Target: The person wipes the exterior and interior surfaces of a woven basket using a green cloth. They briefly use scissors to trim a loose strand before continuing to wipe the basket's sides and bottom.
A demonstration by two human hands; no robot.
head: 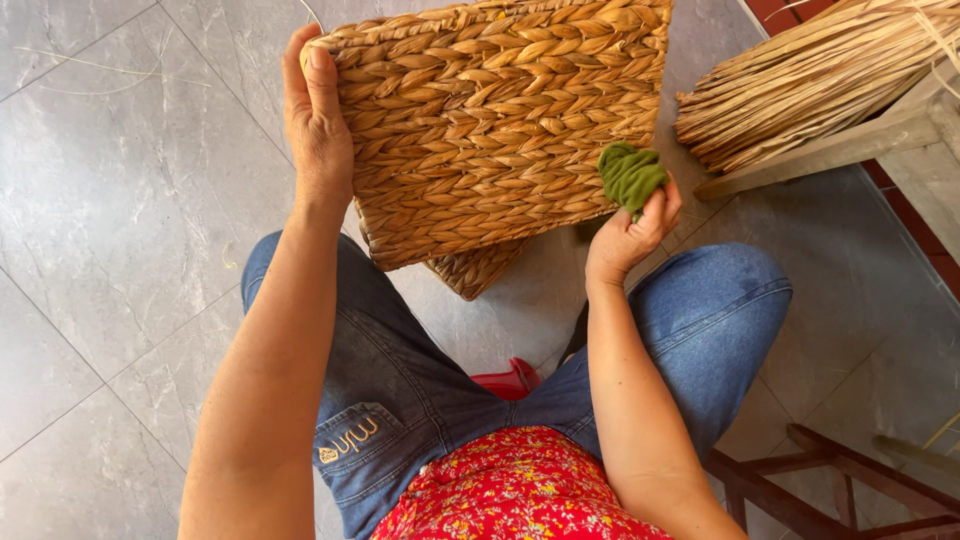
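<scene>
Under my left hand [316, 125] sits the upper left corner of a woven basket [490, 120], tilted up off my knees; my fingers are hooked over its rim and my palm lies against its side, gripping it firm. At the basket's lower right edge my right hand [628, 232] is closed on a bunched green cloth [630, 176], with the cloth touching the weave. Below that hand, a second woven piece [472, 270] shows from behind the basket; I cannot tell whether it is a lid or another basket.

Finding: the weave looks even, tight and dry on the whole visible face. I see no marks or loose strands, so I cannot tell which part the cloth has covered. I judge the wiping to be in progress at the right edge; the hidden faces and the inside cannot be assessed.

Well right of my cloth hand, a bundle of dried stalks [800, 80] rests on a wooden frame [830, 150]. Grey floor tiles [120, 200] lie left of my gripping hand.
</scene>
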